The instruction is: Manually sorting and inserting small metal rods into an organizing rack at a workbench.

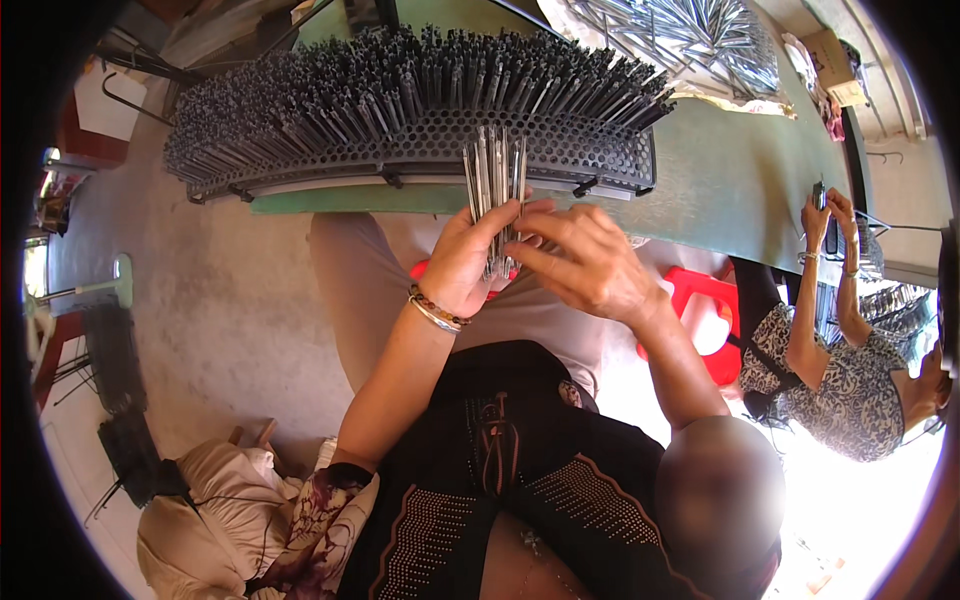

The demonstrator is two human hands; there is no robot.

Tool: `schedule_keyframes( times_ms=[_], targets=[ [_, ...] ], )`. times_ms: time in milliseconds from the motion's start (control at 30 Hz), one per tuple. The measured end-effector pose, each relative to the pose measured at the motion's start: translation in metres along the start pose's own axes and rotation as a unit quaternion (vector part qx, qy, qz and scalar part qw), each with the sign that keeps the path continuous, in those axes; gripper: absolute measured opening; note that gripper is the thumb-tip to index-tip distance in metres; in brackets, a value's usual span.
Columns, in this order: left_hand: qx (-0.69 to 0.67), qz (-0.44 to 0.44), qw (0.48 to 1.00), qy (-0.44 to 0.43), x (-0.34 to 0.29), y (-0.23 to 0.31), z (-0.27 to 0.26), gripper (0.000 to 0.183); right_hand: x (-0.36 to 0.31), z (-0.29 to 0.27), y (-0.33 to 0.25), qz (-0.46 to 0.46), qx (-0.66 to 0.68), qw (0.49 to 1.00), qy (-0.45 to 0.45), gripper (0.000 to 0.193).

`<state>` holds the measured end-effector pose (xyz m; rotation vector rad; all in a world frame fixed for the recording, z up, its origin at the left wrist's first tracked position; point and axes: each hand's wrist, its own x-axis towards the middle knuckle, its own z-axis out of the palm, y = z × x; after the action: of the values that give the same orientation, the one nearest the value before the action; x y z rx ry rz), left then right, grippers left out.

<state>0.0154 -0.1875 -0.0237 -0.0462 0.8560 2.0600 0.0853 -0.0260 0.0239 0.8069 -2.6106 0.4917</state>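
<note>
My left hand (462, 248) is closed round a bundle of thin silvery metal rods (490, 175), their upper ends fanned out upright above the fingers. My right hand (592, 262) comes in from the right with its fingers bent, thumb and fingertips pinching at the lower part of the same bundle. Which single rods lie between those fingertips is hard to make out. Just beyond the bundle stands a long black perforated rack (420, 150), packed with many upright dark rods (350, 90) whose tips are black.
The rack rests on a green table (720, 185). Behind it lies a heap of loose silvery rods (690, 40) on a light sheet. A red stool (700, 310) stands at the right. Farther right, another person (830, 370) holds a small dark object over the table.
</note>
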Motion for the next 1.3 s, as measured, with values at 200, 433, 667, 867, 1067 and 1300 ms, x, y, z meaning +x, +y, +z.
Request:
schedule_keyframes(
  times_ms=[200, 433, 667, 867, 1067, 1300],
  targets=[
    [-0.008, -0.022, 1.000, -0.008, -0.003, -0.002, 0.006, 0.028, -0.018, 0.018, 0.004, -0.029, -0.042, 0.996, 0.069, 0.035],
    [-0.029, -0.005, 0.999, 0.020, -0.005, -0.005, 0.008, 0.029, -0.016, -0.004, -0.005, 0.062, 0.062, 0.963, 0.254, 0.034],
    [0.078, -0.008, 0.997, -0.010, -0.011, -0.005, 0.017, 0.032, 0.006, -0.004, 0.005, 0.496, 0.462, 0.705, 0.211, 0.021],
    [0.121, -0.013, 0.992, -0.043, -0.013, -0.008, 0.018, 0.029, -0.001, 0.008, 0.020, 0.503, 0.522, 0.677, 0.125, 0.016],
    [0.051, -0.003, 0.999, -0.010, -0.001, -0.018, 0.009, 0.030, -0.002, -0.009, 0.034, 0.464, 0.427, 0.760, 0.158, 0.016],
    [-0.033, -0.023, 0.999, -0.004, 0.006, -0.008, 0.018, 0.029, 0.034, -0.041, 0.068, 0.319, 0.295, 0.807, 0.399, 0.021]
  ],
)
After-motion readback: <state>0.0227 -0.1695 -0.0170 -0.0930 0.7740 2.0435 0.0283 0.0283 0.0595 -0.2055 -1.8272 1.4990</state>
